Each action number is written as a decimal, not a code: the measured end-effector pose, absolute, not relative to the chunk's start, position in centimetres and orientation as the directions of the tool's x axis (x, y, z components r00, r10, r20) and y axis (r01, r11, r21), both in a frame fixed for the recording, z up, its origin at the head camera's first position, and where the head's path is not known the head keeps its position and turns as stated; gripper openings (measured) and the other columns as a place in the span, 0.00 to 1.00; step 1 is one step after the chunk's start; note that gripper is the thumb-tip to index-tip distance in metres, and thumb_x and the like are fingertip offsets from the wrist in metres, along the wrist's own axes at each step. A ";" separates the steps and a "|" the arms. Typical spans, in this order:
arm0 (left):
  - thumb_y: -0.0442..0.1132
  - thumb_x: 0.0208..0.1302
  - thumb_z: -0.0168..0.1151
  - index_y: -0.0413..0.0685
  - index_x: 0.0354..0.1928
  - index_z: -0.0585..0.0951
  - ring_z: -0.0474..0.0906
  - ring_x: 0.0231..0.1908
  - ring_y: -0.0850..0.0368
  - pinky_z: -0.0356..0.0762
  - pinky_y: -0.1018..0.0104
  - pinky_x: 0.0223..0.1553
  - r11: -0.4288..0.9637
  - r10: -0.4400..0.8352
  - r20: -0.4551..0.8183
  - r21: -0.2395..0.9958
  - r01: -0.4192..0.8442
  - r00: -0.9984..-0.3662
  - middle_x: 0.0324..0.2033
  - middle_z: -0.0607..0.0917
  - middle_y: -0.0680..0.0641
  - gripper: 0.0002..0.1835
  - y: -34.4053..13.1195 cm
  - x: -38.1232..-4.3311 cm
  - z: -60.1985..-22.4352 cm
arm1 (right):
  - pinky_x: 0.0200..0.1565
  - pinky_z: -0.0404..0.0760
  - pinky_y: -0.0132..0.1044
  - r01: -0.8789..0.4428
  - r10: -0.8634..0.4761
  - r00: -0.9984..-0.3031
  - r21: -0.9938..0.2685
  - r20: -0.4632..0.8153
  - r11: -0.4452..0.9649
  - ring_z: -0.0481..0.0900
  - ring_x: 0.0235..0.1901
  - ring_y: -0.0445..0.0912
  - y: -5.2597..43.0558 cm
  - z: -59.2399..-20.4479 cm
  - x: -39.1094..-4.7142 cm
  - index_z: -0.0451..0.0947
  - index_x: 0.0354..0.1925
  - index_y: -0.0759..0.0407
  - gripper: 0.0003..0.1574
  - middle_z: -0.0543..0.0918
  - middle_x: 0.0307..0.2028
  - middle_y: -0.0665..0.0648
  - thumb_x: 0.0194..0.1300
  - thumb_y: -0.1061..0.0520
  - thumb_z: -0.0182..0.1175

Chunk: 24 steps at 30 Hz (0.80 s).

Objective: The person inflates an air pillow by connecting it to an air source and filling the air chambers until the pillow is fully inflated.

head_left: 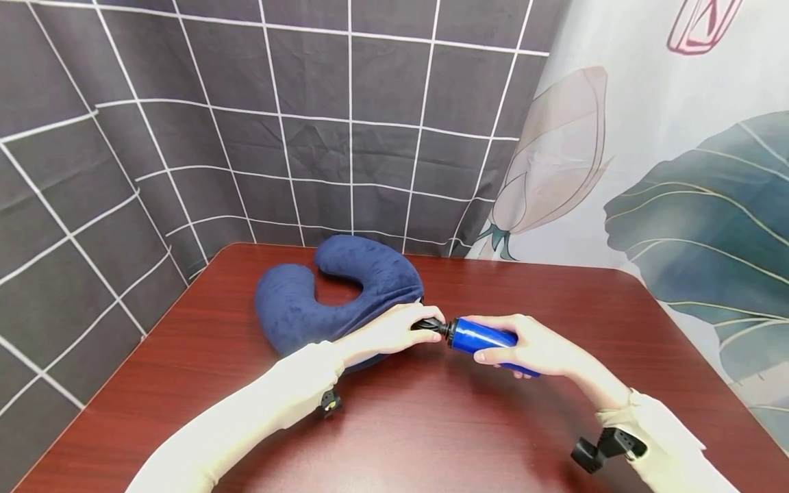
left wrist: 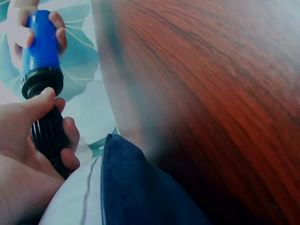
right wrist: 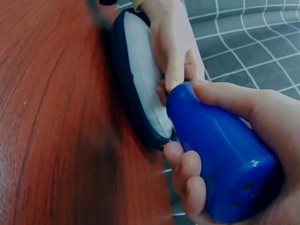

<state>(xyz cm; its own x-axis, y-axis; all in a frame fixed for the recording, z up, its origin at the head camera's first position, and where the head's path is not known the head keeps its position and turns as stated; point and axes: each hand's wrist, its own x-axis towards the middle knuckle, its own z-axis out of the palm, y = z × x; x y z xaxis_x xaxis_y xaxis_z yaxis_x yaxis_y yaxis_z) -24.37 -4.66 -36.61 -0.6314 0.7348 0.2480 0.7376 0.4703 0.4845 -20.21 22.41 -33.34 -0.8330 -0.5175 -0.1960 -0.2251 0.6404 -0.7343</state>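
A blue hand pump (head_left: 471, 335) with a black ribbed end (left wrist: 49, 133) is held between both hands over the table, close in front of a navy U-shaped neck pillow (head_left: 290, 294). My right hand (head_left: 536, 346) grips the blue barrel, thumb along one side and fingers curled round the other. With curled fingers and thumb, my left hand (head_left: 397, 329) holds the black ribbed end. Its forearm crosses the pillow's near side. The left wrist view shows the pillow's white inner part (left wrist: 77, 194) beside its navy cover (left wrist: 133, 187).
The reddish-brown wooden table (head_left: 425, 431) lies under everything. Behind it hangs a dark grey curtain (head_left: 314, 147) with a white grid. To the right is a pale curtain (head_left: 647, 219) with flower and leaf prints. Black wrist cameras (head_left: 610, 448) are worn at both cuffs.
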 end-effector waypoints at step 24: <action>0.48 0.68 0.61 0.55 0.46 0.81 0.73 0.37 0.62 0.69 0.70 0.46 0.484 0.720 0.226 0.513 0.709 -0.656 0.34 0.83 0.55 0.10 -4.8 -24.6 -36.4 | 0.19 0.78 0.40 -0.222 -0.623 -0.741 -0.784 -0.251 0.580 0.78 0.19 0.40 32.3 -31.4 -17.1 0.58 0.74 0.48 0.38 0.79 0.30 0.57 0.71 0.60 0.56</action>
<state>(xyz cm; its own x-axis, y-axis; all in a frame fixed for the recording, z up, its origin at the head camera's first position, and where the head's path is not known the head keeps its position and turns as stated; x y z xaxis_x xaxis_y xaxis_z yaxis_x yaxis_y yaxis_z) -24.62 -4.81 -36.44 -0.6559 0.7203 0.2260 0.7086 0.4842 0.5133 -17.08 32.32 -31.41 -0.7407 -0.6231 -0.2512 -0.2216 0.5795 -0.7843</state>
